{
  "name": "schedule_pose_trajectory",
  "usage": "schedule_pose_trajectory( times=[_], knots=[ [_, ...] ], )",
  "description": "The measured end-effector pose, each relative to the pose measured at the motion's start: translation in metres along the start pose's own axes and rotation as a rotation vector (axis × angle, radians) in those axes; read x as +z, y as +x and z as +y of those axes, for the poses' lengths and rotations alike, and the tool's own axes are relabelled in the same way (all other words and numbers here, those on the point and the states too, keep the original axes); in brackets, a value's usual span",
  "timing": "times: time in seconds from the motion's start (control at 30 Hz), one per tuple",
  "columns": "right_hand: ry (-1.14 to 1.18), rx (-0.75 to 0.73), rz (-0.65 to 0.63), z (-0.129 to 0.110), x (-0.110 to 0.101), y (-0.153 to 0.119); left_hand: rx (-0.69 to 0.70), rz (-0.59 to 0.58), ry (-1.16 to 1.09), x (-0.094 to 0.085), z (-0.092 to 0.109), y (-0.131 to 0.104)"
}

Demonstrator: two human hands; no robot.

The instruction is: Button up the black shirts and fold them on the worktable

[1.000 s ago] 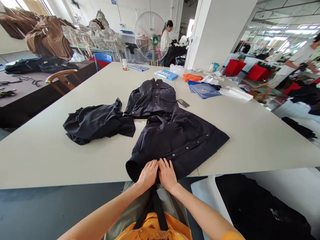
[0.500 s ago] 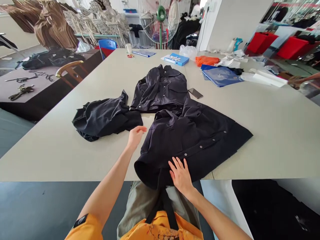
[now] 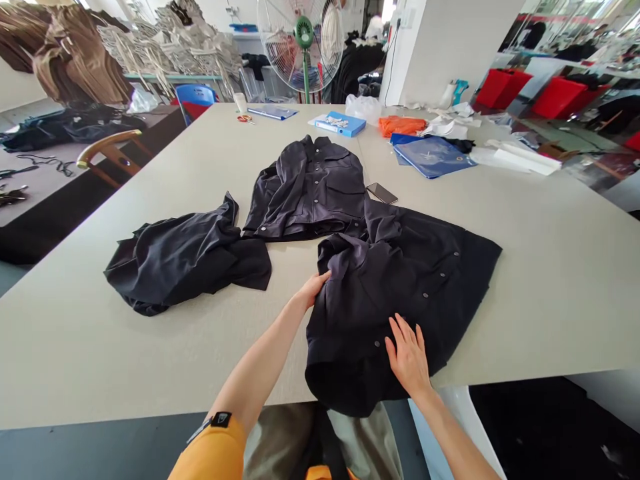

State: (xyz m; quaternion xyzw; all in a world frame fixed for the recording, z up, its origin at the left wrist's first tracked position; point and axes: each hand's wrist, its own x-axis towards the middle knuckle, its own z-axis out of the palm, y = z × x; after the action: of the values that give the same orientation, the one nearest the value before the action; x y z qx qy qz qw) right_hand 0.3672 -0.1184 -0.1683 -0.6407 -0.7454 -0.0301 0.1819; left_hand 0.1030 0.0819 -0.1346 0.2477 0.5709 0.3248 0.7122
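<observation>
A dark garment with a buttoned front (image 3: 370, 287) lies nearest me, its lower end hanging over the table's front edge. At its left side, my left hand (image 3: 313, 288) is closed on the fabric, with some fingers hidden by the cloth. My right hand (image 3: 410, 353) rests on top of it beside the button row, fingers stretched out. Behind it a dark jacket (image 3: 313, 190) with chest pockets lies front up, touching it. Another dark folded piece (image 3: 187, 260) is spread to the left, apart from my hands.
A phone (image 3: 382, 193) lies right of the jacket. Farther back are scissors (image 3: 245, 119), a white cup (image 3: 241, 102), a blue binder (image 3: 340, 124), an orange bundle (image 3: 401, 126) and blue folders (image 3: 434, 157). A wooden chair (image 3: 113, 155) stands at the table's left side.
My left hand has moved right onto the garment's left edge, where the cloth has bunched inward. My right hand still lies on the garment, which has turned slightly. The view has shifted.
</observation>
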Motion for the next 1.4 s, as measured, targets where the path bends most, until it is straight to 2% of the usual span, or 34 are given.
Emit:
schedule_pose_trajectory(
  times=[0.07, 0.1, 0.17, 0.23, 0.3, 0.33, 0.4, 0.43, 0.5, 0.57, 0.6, 0.67, 0.7, 0.73, 0.8, 0.87, 0.97, 1.1, 1.2, 1.3, 1.4],
  knots=[
    [-0.026, 0.029, 0.006, 0.014, -0.001, 0.003, 0.043, 0.071, -0.094, 0.0, 0.024, -0.012],
    [-0.038, 0.037, 0.005, 0.02, -0.001, 0.005, 0.086, 0.11, -0.121, -0.006, 0.042, -0.024],
    [-0.064, 0.046, 0.003, 0.034, -0.002, 0.007, 0.237, 0.215, -0.109, -0.028, 0.088, -0.059],
    [-0.089, 0.053, 0.013, 0.052, -0.002, 0.011, 0.425, 0.39, -0.018, -0.057, 0.137, -0.108],
    [-0.099, 0.049, 0.029, 0.074, -0.001, 0.017, 0.559, 0.395, 0.201, -0.081, 0.181, -0.162],
    [-0.093, 0.039, 0.034, 0.088, -0.001, 0.023, 0.563, 0.37, 0.354, -0.089, 0.198, -0.187],
    [-0.062, 0.018, 0.032, 0.116, -0.003, 0.039, 0.564, 0.344, 0.651, -0.092, 0.217, -0.225],
    [-0.046, 0.022, 0.028, 0.13, -0.006, 0.049, 0.551, 0.304, 0.797, -0.089, 0.218, -0.235],
    [-0.021, 0.104, 0.047, 0.149, -0.017, 0.071, 0.543, 0.151, 1.055, -0.083, 0.203, -0.236],
    [0.004, 0.244, 0.18, 0.152, -0.037, 0.091, 0.564, -0.026, 1.247, -0.083, 0.166, -0.217],
    [0.029, 0.296, 0.284, 0.145, -0.049, 0.098, 0.588, -0.057, 1.318, -0.087, 0.142, -0.204],
    [0.132, 0.306, 0.443, 0.118, -0.073, 0.104, 0.59, 0.041, 1.44, -0.105, 0.086, -0.179],
    [0.218, 0.272, 0.454, 0.099, -0.083, 0.102, 0.543, 0.107, 1.512, -0.116, 0.058, -0.171],
    [0.33, 0.231, 0.408, 0.079, -0.091, 0.097, 0.487, 0.179, 1.559, -0.128, 0.032, -0.165],
    [0.555, 0.173, 0.23, 0.038, -0.098, 0.08, 0.405, 0.291, 1.553, -0.15, -0.012, -0.164],
    [0.72, 0.16, 0.068, 0.002, -0.094, 0.061, 0.392, 0.395, 1.447, -0.167, -0.043, -0.172],
    [0.854, 0.166, -0.092, -0.043, -0.076, 0.036, 0.378, 0.499, 1.27, -0.177, -0.07, -0.189],
    [0.925, 0.089, -0.335, -0.1, -0.055, 0.015, 0.26, 0.531, 1.193, -0.171, -0.094, -0.197],
    [0.912, -0.038, -0.516, -0.14, -0.052, 0.002, 0.259, 0.731, 1.191, -0.166, -0.105, -0.193],
    [0.897, -0.137, -0.572, -0.165, -0.054, -0.008, 0.249, 0.904, 1.124, -0.168, -0.109, -0.186],
    [0.896, -0.141, -0.588, -0.173, -0.056, -0.014, 0.23, 0.87, 1.039, -0.175, -0.106, -0.18]
  ],
)
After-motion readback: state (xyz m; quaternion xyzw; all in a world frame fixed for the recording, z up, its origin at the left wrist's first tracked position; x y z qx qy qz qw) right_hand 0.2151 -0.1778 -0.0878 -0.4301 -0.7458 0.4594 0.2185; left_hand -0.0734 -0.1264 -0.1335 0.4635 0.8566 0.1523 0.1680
